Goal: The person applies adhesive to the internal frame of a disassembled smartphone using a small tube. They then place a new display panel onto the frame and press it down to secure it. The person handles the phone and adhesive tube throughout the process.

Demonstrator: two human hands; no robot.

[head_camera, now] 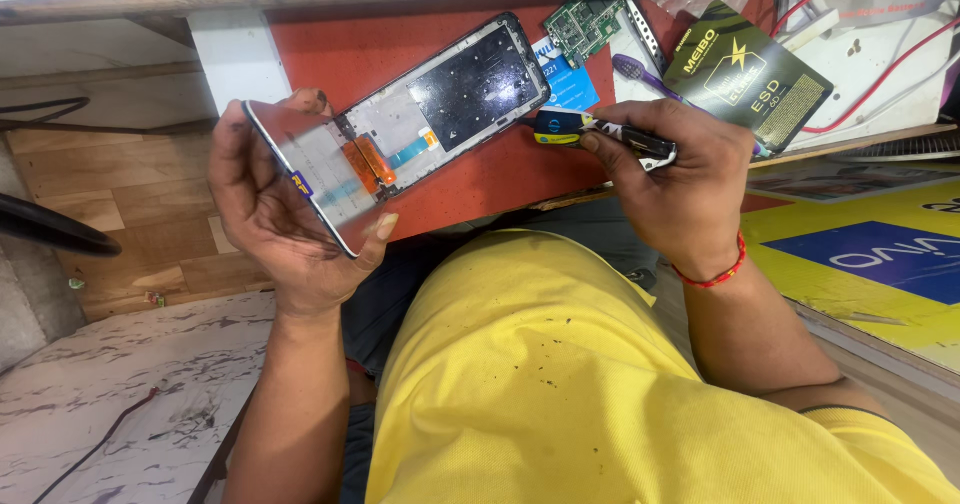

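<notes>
- The person's left hand (275, 214) is gripping the near end of an opened phone frame (400, 129), with the thumb curling up over one long edge and the fingertips showing behind the other.
- The phone frame is lying tilted, its back facing up; its far end is resting over the red mat (350, 49), and its near end is sticking out past the mat's front edge, held in the air.
- Inside the phone frame, an orange flex strip (368, 162) is sitting near the middle, and a dark rectangular panel is filling the far half.
- The right hand (670, 179) is closed around a small dark tool with a blue and yellow band (560, 126); its tip is pointing at the far right corner of the phone frame and is just beside it, though I cannot tell whether it is touching.
- A red thread band (715, 274) is circling the right wrist.
- Beyond the phone frame's far end, a green circuit board (583, 24) is lying on the mat, with a blue card (570, 84) just under it.
- Right of the phone frame, a purple toothbrush (640, 72) and a black and gold packet (745, 69) are lying behind the right hand.
- The person's yellow shirt (560, 384) is filling the foreground below the phone frame.
</notes>
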